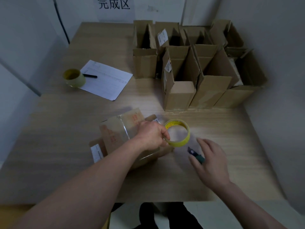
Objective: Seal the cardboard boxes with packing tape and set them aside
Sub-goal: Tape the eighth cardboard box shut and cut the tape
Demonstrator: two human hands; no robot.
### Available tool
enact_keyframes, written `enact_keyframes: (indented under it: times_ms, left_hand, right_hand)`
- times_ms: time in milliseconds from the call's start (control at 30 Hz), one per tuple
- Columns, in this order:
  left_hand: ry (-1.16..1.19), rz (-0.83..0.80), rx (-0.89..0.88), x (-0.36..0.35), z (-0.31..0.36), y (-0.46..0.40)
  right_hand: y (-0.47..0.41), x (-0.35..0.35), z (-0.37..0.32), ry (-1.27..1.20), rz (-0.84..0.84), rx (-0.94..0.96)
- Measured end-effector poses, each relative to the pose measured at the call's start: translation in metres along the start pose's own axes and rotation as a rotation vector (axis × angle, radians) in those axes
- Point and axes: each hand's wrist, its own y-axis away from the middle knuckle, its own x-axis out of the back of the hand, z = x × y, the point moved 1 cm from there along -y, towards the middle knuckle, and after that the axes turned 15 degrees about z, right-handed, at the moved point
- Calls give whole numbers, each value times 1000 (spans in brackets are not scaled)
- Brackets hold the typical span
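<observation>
Left hand [151, 135] grip pinches the tape roll [179, 133] just right of the box [122, 134]; right hand [208, 160] grasps a cutter [195, 153].

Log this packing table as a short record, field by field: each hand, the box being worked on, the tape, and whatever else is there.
left hand: grips the tape roll, beside the box
right hand: over a small cutter; grip unclear
box in work: lies near the table's front edge, clear tape across it
open boxes: clustered far right, flaps up
second tape roll: far left, beside a sheet of paper with a pen
</observation>
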Motion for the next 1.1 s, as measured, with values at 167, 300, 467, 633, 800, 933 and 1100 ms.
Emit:
enact_keyframes:
  times_ms: [167,300,467,633,800,933,1100]
  left_hand:
    - [-11,5,-10,-2,-3,-2]
    - [-46,9,-57,-4,-5,-2]
    - [-57,-2,-96,-4,-7,-2]
    - [121,61,-123,-3,-23,5]
    - [-210,171,-398,-7,-39,28]
    - [-264,218,-344,-23,-43,36]
    - [-229,237,-301,-25,-35,35]
  right_hand:
    - [-38,5,-49,11,63,267]
    - [-47,3,-53,132,-50,410]
    - [-51,-12,-65,43,-191,506]
    - [-56,-24,-73,-75,-373,308]
    - [-68,-31,-69,11,-491,213]
    - [-77,-39,-70,-119,-604,122]
    - [-93,-41,-79,-87,-757,94]
